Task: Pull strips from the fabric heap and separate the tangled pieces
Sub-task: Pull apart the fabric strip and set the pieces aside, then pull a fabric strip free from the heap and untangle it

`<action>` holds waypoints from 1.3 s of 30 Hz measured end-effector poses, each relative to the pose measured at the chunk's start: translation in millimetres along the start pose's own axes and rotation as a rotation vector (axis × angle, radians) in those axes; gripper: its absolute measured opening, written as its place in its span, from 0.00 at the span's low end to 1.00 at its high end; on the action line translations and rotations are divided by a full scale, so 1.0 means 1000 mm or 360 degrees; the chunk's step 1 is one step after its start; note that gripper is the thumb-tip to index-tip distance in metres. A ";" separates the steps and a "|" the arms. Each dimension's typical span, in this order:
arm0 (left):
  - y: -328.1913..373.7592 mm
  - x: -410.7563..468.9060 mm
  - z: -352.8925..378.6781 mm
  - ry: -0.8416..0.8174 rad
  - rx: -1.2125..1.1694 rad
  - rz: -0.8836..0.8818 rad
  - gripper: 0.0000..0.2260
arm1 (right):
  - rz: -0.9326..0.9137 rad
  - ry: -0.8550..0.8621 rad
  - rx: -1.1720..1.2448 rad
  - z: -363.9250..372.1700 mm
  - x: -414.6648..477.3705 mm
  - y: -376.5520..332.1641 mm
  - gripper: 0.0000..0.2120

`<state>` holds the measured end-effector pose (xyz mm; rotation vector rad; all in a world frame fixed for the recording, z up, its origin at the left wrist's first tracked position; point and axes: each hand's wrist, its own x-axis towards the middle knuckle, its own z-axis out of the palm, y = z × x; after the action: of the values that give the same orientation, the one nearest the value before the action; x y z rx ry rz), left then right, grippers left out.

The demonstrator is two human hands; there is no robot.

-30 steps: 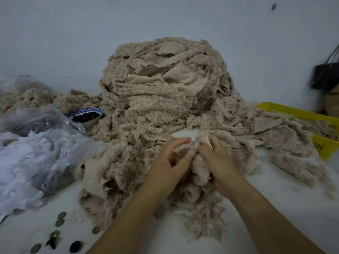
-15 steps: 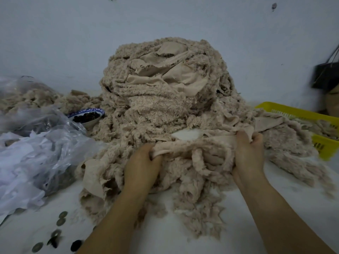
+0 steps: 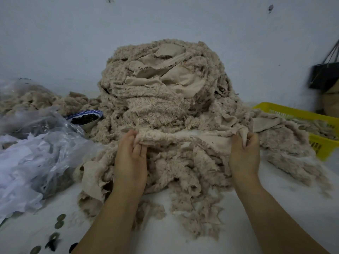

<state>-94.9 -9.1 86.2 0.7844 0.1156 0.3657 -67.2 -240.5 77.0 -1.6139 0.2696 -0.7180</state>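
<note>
Hands spreading apart, having been together a second ago. Left hand (image 3: pixel 131 158) pinching strip (image 3: pixel 183 139) end, centre frame; right hand (image 3: pixel 244 154) clenching other end. Strip stretching across front of heap (image 3: pixel 161 92). Basket (image 3: pixel 293 112) sitting at right edge.

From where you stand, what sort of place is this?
Likely a small textile workroom: a tall heap of beige fleecy fabric strips on a white table, a yellow plastic crate holding more, and the left hand and right hand gripping one strip.
</note>
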 end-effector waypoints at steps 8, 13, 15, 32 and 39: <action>-0.005 -0.005 0.005 -0.0138 -0.0396 -0.0398 0.21 | -0.0489 -0.0205 -0.0528 0.008 -0.019 -0.008 0.19; -0.014 -0.011 0.013 -0.0312 -0.0281 -0.0407 0.22 | -0.0760 -0.0943 -0.0494 0.021 -0.044 -0.018 0.25; -0.016 -0.014 0.015 -0.0345 -0.0305 -0.0466 0.23 | -0.0931 -0.1181 -0.0687 0.031 -0.051 -0.010 0.17; -0.002 -0.005 0.005 -0.0193 -0.0660 -0.0403 0.07 | -0.0209 -0.0667 -0.0513 0.018 -0.014 0.009 0.20; -0.003 -0.008 0.005 0.0070 -0.0410 -0.0362 0.04 | 0.0106 -0.0330 -0.0266 0.017 -0.002 0.013 0.25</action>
<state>-99.9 -17.4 87.7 0.5026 0.1932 0.1768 -55.6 -227.8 63.5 -1.8145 0.2355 -0.4826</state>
